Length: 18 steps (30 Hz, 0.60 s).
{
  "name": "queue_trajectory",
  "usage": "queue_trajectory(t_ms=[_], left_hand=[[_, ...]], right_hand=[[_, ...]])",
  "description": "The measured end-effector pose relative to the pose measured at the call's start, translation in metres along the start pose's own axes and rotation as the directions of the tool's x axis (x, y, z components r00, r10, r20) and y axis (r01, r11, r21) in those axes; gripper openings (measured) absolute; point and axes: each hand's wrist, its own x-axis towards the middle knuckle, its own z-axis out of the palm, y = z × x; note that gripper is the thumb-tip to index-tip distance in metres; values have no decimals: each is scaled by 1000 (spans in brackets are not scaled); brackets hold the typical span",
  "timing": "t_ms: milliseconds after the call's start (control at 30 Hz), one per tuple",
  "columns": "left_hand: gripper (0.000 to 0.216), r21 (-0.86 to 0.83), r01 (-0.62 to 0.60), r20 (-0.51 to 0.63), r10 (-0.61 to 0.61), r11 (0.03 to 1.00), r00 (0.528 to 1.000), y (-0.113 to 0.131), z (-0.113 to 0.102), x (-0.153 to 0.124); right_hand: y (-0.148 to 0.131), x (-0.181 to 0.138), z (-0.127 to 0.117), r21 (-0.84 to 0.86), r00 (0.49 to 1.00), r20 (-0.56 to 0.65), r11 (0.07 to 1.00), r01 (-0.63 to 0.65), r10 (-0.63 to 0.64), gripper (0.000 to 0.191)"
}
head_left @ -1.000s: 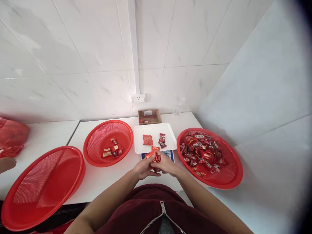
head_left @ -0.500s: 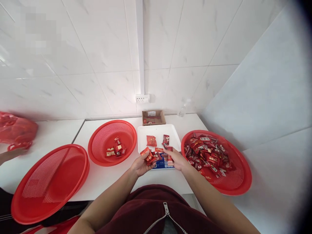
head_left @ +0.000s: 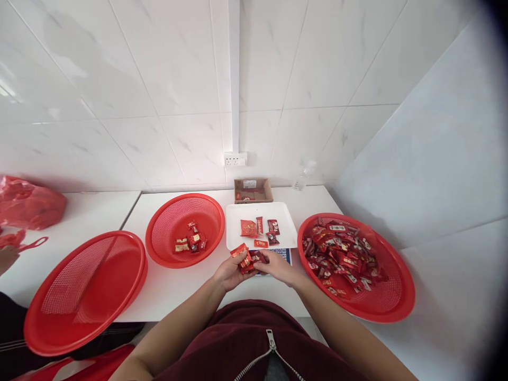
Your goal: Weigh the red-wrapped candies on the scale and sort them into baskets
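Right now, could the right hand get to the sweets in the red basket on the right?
Probably yes. The right hand is beside that red basket, its sweets uncovered, nothing between. But it is busy at the packets held in the left hand.

both hands (head_left: 254, 267) w/ red candy packets (head_left: 244, 258), scale tray (head_left: 286, 235), red baskets (head_left: 184, 230)

You face a glossy white tiled wall (head_left: 159, 79) with faint grey veining, brightly lit; a white vertical cable duct (head_left: 234, 74) runs down to a white wall socket (head_left: 235, 158); a plain white side wall (head_left: 436, 159) closes the right; a long white table (head_left: 174, 288) stands below.
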Motion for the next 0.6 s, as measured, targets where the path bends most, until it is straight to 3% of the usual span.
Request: queue_trajectory(t_ms=[133,200,300,400,467,533,600], left_hand=[[27,48,-15,21,14,999,1000,0,-3,3],[24,17,-40,-35,41,999,999,2,-5,3],[16,-70,-70,-133,61,995,989,5,-9,1],[13,-88,-53,-156,39,995,987,6,-13,-4],[13,-34,-20,-144,15,999,989,4,-15,-8],[17,43,18,-109,-14,999,994,0,-16,-12],[23,116,52,-47,-46,992,998,-4,-16,-16]], right_hand=[[3,5,0,28,994,-95,998,-59,61,28],[2,9,-8,98,986,-134,992,-85,97,24],[0,16,-23,252,951,-285,967,-48,121,23],[-1,20,-32,335,901,-413,942,13,134,46],[-1,18,-31,241,877,-464,970,-12,126,61],[0,13,-25,84,899,-428,994,-67,97,59],[3,5,-14,-45,967,-247,996,-80,66,46]])
